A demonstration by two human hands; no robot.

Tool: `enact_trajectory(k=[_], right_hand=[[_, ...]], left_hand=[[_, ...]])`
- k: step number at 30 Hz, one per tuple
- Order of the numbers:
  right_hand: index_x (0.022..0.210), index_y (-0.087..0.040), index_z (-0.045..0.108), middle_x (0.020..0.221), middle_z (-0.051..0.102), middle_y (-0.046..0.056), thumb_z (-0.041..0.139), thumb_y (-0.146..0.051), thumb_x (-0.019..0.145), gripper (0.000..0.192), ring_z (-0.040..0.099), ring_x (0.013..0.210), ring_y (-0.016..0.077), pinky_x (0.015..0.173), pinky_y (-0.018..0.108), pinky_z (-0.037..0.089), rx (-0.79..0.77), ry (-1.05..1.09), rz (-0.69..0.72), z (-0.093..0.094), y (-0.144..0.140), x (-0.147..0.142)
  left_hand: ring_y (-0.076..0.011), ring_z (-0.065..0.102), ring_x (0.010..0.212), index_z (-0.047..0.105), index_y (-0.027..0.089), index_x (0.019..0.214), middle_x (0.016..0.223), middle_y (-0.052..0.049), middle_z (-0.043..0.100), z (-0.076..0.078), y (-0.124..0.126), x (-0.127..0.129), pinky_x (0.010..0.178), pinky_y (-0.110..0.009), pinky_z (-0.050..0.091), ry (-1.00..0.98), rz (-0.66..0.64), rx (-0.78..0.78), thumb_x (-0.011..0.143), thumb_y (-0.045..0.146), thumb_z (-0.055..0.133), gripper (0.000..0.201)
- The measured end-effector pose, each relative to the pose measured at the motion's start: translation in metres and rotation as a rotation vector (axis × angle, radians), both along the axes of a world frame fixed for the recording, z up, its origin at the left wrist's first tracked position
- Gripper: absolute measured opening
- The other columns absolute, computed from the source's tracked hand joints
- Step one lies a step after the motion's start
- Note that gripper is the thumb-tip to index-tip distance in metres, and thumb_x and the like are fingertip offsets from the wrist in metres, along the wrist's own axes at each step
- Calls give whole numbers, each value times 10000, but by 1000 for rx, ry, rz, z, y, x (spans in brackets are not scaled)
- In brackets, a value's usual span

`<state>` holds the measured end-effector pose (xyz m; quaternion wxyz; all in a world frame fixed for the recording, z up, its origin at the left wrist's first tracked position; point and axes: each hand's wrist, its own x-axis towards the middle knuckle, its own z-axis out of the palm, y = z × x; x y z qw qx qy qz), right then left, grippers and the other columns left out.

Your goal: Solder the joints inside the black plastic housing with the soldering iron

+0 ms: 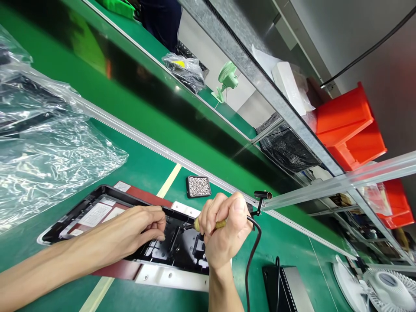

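Meanwhile, a yellow-handled corded tool [221, 224] is gripped in the closed right hand [225, 229], its tip set over a black housing [182, 247] lying on the green bench [136, 169]. The housing's far rim is pinched by the left hand [139, 227]; a tray of screws [198, 186] sits at twelve o'clock.

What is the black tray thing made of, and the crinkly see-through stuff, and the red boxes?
The black tray the left hand touches looks like moulded plastic: matte, with ribs and slots. The see-through sheet is likely thin plastic film, since it wrinkles and glints. The red bins look like hard glossy plastic with smooth, even colour. The tool in the right hand has a yellowish handle, maybe plastic.
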<state>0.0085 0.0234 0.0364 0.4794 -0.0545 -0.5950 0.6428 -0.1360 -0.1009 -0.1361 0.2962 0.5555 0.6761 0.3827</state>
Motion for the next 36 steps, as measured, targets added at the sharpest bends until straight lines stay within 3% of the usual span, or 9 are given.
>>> enact_trajectory(k=[6,12,23,36], right_hand=[[724,-240,457,534,382,-87,643,-427,1297,631,276,423,80,400,159,338,10,-5,-18,-1,0,0],[725,-246,455,536,392,-90,624,-418,1299,623,268,415,78,396,165,333,25,-21,-15,-3,1,0],[725,-255,427,534,383,-94,646,-476,1288,643,265,408,77,385,168,325,22,-52,-21,-2,1,0],[717,-250,412,515,368,-98,677,-473,1278,659,255,399,73,380,158,328,0,-52,-20,2,4,-1]], left_hand=[[-246,726,820,704,284,880,842,-17,752,4,-1,2,727,-384,417,-19,13,10,1137,422,686,292],[-233,666,736,692,281,867,835,-18,746,3,-1,-1,725,-385,403,-2,-4,-5,1131,435,694,305],[-249,713,823,691,283,872,845,-17,742,2,1,2,749,-382,403,-13,15,0,1136,443,680,309],[-236,687,761,698,282,874,844,-18,748,3,0,0,734,-380,416,-14,-6,23,1150,431,676,314]])
